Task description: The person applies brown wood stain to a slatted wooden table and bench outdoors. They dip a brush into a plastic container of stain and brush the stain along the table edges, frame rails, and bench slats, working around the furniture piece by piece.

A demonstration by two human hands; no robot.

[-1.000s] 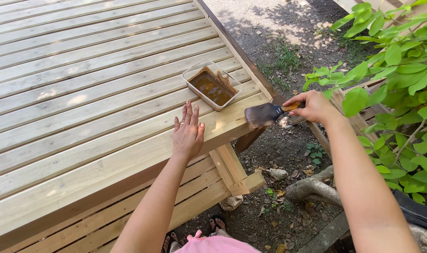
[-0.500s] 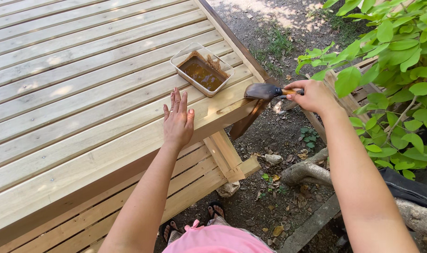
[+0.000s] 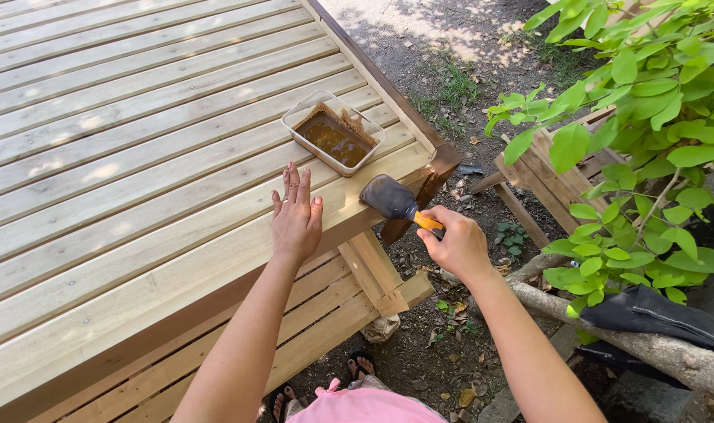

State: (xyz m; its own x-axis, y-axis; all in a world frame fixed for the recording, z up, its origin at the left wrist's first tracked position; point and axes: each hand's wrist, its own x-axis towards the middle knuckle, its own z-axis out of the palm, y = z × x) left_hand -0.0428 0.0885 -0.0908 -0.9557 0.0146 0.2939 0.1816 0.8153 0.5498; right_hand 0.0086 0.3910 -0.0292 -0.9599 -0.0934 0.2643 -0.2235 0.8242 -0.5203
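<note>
The right hand (image 3: pixel 457 244) grips a stain-loaded brush (image 3: pixel 388 196) at centre frame, bristles on the tabletop (image 3: pixel 137 157) edge — stroke along the grain. The left hand (image 3: pixel 296 219) lies flat, fingers open, holding nothing — clear of the wet tray (image 3: pixel 335 133) above.

1 brush (image 3: pixel 392 197), 1 tub (image 3: pixel 335 132), 2 hands (image 3: pixel 297 219)

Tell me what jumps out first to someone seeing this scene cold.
The right hand grips a wide brush loaded with dark stain, its bristles at the near right corner of the pale slatted wooden deck. The left hand lies flat on the boards beside it. Just behind them a clear tray of brown stain sits on the planks, and green leafy branches fill the right side.
</note>
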